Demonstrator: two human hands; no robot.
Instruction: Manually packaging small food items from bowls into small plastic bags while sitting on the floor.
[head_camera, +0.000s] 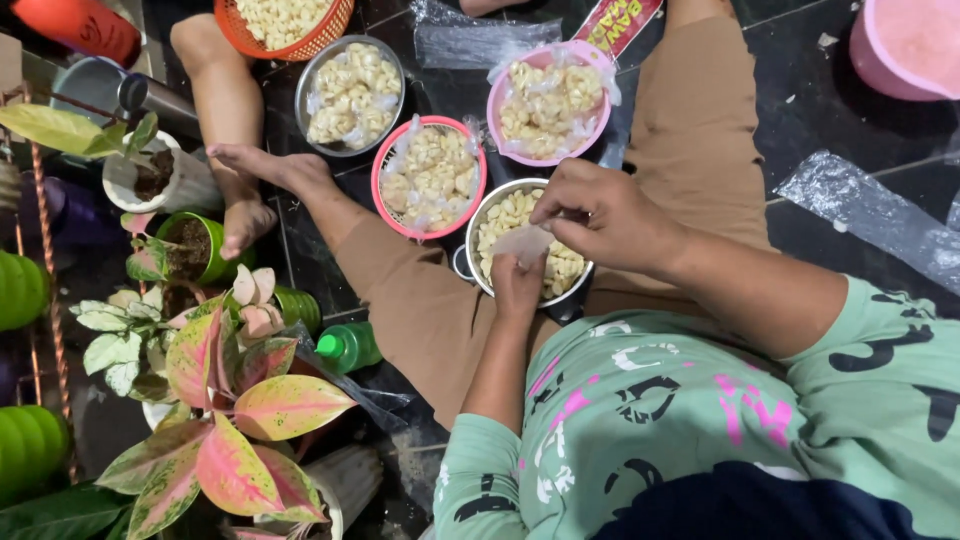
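My left hand (518, 285) holds a small clear plastic bag (526, 242) upright over a metal bowl (478, 222) of pale peeled cloves. My right hand (603, 215) is just to the right of it, above the same bowl, with its fingers pinched at the bag's mouth. Whether a clove is between those fingers is hidden. The bowl rests against my brown trouser leg (420, 300).
Beyond the bowl stand two pink baskets (387, 160) (494, 105), a second metal bowl (304, 95) and an orange basket (240, 35), all holding cloves and filled bags. Bare feet (262, 165) lie left. Potted plants (230, 390) and a green bottle (350, 346) crowd the left; clear plastic sheets (870, 210) lie right.
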